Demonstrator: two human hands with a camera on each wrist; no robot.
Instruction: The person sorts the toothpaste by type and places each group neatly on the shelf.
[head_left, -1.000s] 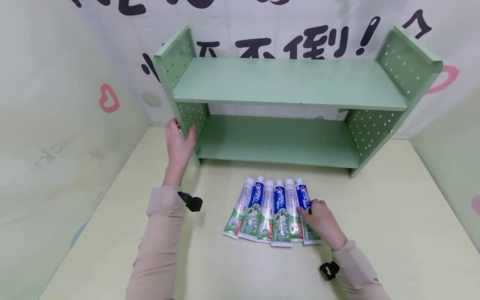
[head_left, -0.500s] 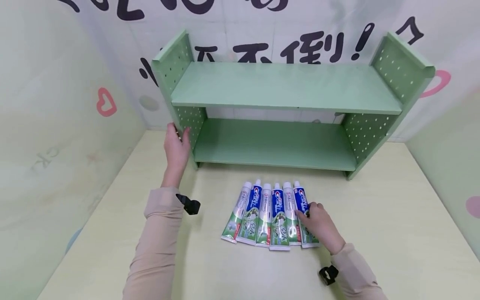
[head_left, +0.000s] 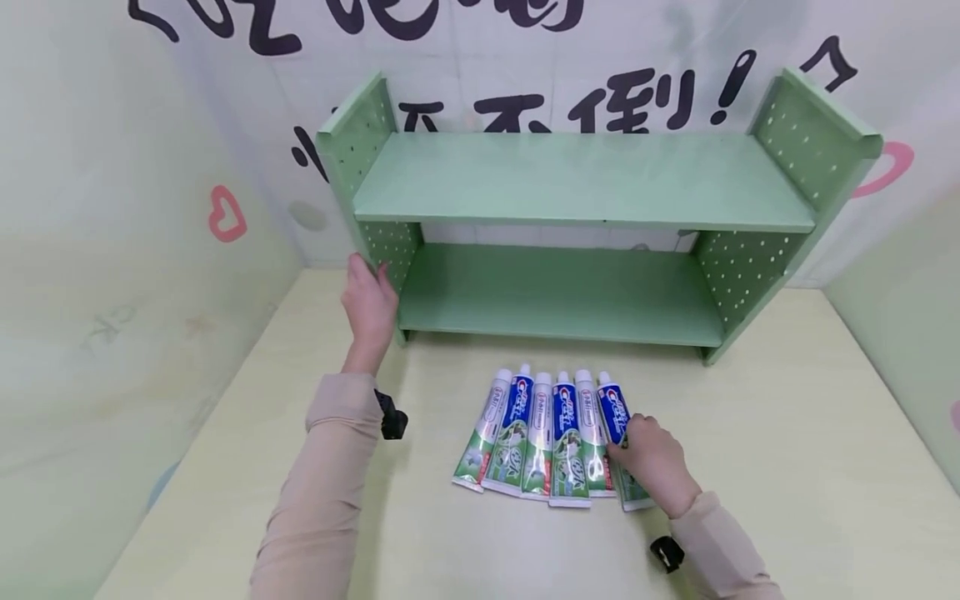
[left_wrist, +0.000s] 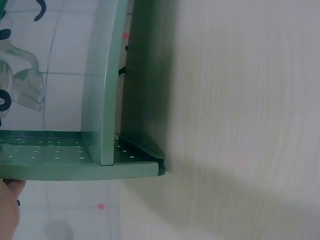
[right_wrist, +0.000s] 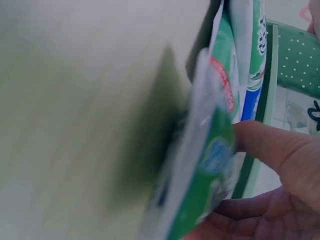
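Note:
My left hand (head_left: 370, 307) grips the left side panel of a green two-tier shelf (head_left: 562, 290), thumb on the inner face and fingers outside; only a bit of that hand (left_wrist: 7, 210) enters the left wrist view. My right hand (head_left: 658, 460) pinches the rightmost toothpaste tube (head_left: 613, 410), a blue, white and green one, between thumb and fingers. In the right wrist view this tube (right_wrist: 212, 160) stands tilted on edge over its shadow, partly blurred. To its left several more toothpaste tubes (head_left: 567, 454) lie fanned side by side, caps toward the shelf.
The shelf stands at the back of a pale wooden table (head_left: 480, 550), its upper board (head_left: 585, 179) above the lower one. Behind it hangs a white wall cover (head_left: 495, 62) with black lettering. Side walls bound the table left and right.
The rightmost tube's lower end has swung slightly right, away from its neighbour, with my right hand on it. My left hand keeps its place on the shelf panel. The head view shifts slightly.

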